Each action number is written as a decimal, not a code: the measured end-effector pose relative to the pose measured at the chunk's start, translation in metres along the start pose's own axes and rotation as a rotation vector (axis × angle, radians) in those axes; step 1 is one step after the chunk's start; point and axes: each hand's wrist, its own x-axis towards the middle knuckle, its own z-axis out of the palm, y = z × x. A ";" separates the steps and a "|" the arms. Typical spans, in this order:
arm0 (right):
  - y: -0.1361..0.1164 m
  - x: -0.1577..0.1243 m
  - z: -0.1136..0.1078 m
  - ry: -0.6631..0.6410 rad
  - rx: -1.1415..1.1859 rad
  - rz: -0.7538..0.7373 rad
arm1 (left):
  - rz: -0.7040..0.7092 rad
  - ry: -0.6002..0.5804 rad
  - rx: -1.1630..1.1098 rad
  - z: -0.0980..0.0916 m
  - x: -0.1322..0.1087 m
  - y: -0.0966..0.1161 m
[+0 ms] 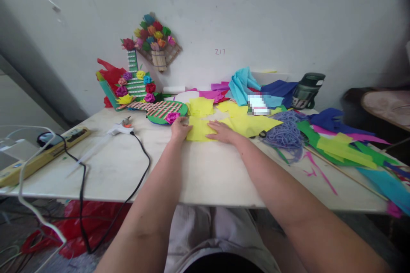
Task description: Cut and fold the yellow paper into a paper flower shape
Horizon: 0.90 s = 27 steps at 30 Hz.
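Note:
A sheet of yellow crepe paper (198,130) lies flat on the table in front of me. My left hand (180,129) rests at its left edge, thumb touching the paper and fingers apart from the thumb. Across the sheet's right part, my right hand (221,131) lies flat with the fingers spread. More yellow paper (253,124) reaches out to the right of this hand, and another yellow piece (201,106) lies just behind the sheet. Beside my left hand is a green guitar-shaped craft (160,113) with thin sticks and a magenta paper flower (172,117).
Tangled purple yarn (285,130), a dark green bottle (309,89) and coloured paper (346,149) are on the right. A glue gun (120,129), its black cable (149,158) and a power strip (48,153) lie left. Paper flowers (153,34) stand against the wall.

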 end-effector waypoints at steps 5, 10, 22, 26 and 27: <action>0.002 0.003 0.002 -0.042 -0.005 0.001 | 0.007 -0.015 0.016 0.000 0.000 0.000; 0.001 0.004 0.003 -0.066 -0.043 0.010 | 0.022 -0.029 0.028 -0.001 -0.001 0.000; 0.000 0.006 0.005 -0.046 -0.054 0.024 | 0.043 -0.055 0.018 -0.002 0.000 -0.002; 0.000 0.007 0.006 -0.055 -0.062 0.028 | 0.056 -0.073 0.002 -0.002 0.001 -0.003; 0.001 0.007 0.006 -0.055 -0.062 0.028 | 0.065 -0.083 -0.003 -0.002 0.002 -0.003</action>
